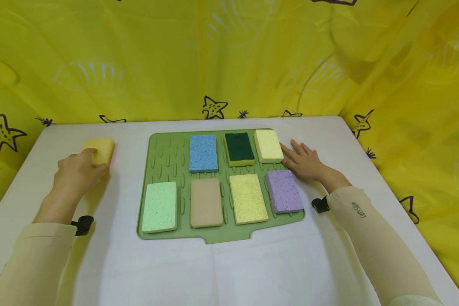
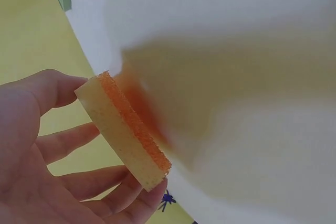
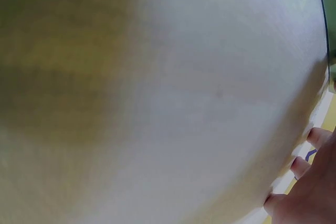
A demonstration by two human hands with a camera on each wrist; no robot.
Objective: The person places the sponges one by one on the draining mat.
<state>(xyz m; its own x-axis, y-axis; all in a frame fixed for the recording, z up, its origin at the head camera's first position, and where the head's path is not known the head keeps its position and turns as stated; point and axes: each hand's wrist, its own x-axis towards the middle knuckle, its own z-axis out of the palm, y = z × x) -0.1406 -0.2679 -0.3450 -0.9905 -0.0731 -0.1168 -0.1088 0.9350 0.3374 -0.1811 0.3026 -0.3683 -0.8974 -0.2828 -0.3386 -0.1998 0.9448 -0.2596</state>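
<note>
My left hand (image 1: 75,175) grips a yellow sponge (image 1: 103,148) at the left of the table, beside the mat. In the left wrist view, thumb and fingers hold that sponge (image 2: 118,129) by its edges, and an orange layer shows on its underside, facing the white tabletop. My right hand (image 1: 306,163) rests on the table with fingers spread, right at the mat's right edge, close to the cream sponge (image 1: 268,146) and the purple sponge (image 1: 284,192). Only its fingertips and part of the back appear at the corner of the right wrist view.
A green ridged mat (image 1: 160,140) lies mid-table. Also on it are a blue sponge (image 1: 203,153), a dark green-topped sponge (image 1: 239,146), a mint sponge (image 1: 160,207), a beige sponge (image 1: 206,202) and a speckled yellow sponge (image 1: 248,198). A yellow curtain (image 1: 157,63) borders the table.
</note>
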